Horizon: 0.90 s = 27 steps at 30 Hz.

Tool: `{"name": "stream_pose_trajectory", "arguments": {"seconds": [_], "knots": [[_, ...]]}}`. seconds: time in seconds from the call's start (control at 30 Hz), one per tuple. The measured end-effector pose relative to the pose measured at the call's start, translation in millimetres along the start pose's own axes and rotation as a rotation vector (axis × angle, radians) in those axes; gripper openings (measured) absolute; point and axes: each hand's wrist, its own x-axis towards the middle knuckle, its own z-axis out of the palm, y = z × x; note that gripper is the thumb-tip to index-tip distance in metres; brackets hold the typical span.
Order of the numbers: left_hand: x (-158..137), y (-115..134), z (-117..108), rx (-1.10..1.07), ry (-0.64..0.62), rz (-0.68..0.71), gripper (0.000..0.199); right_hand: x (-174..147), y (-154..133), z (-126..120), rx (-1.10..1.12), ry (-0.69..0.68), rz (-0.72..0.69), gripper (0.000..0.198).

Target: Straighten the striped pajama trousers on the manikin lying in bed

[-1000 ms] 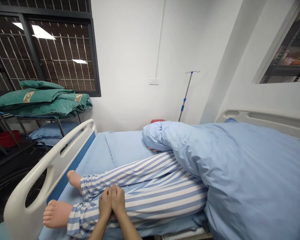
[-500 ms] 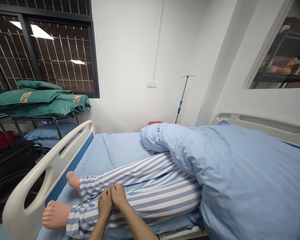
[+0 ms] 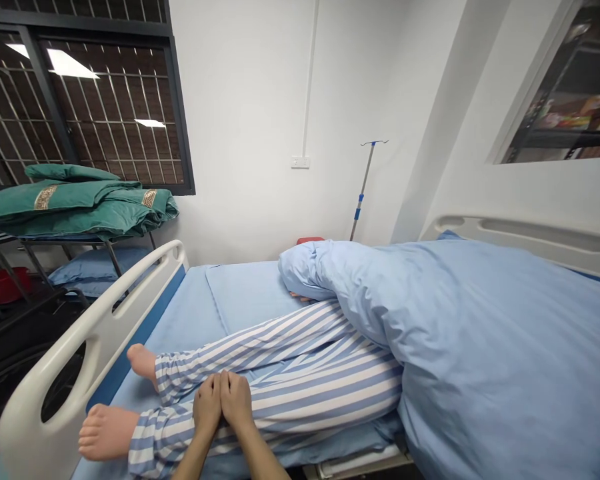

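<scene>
My left hand (image 3: 207, 404) and my right hand (image 3: 236, 399) are side by side, touching, above the nearer lower leg of a figure lying on the bed. Both have their fingers curled down and closed; the fingertips, and anything in them, are hidden. Blue-and-white striped trousers (image 3: 330, 397) cover the two legs, which lie slightly apart. The nearer bare foot (image 3: 107, 432) and the farther bare foot (image 3: 143, 361) stick out at the left. A light blue quilt (image 3: 460, 333) is folded back over the upper body, with some fingers of the figure showing beneath its far edge.
A white footboard (image 3: 105, 310) closes the bed's left end; a pale headboard (image 3: 530, 233) stands behind the quilt. Against the wall is a drip stand (image 3: 364, 190). Green folded bedding (image 3: 80, 207) lies on a rack at the left, by a red basin (image 3: 5, 285).
The view has shifted a little. My hands remain together over the nearer leg, my right hand now more level beside my left. The quilt and legs look the same.
</scene>
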Motion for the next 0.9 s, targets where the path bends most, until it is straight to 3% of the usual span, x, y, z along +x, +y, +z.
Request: {"name": "stream_pose_trajectory", "arguments": {"seconds": [0.23,0.37,0.5,0.57,0.67,0.77,0.9], "knots": [[-2,3,-3,0.066,-0.047,-0.010,0.029,2,-2,-2,0.119,0.053,0.041,0.046],[-3,33,-15,0.067,0.081,0.075,0.031,10,4,-2,0.314,0.102,0.043,0.050],[-5,62,-17,-0.085,0.182,0.092,0.038,16,10,-2,0.423,0.076,0.039,0.053],[-8,59,-11,-0.129,0.184,0.028,0.039,17,12,-1,0.415,0.118,0.070,0.052],[-14,39,3,0.015,0.108,-0.050,0.032,14,12,1,0.399,0.178,0.101,0.050],[-19,21,12,0.195,0.034,-0.052,0.030,10,10,2,0.401,0.175,0.083,0.048],[-18,15,16,0.256,0.034,-0.061,0.032,7,6,0,0.372,0.137,0.083,0.045]]}}
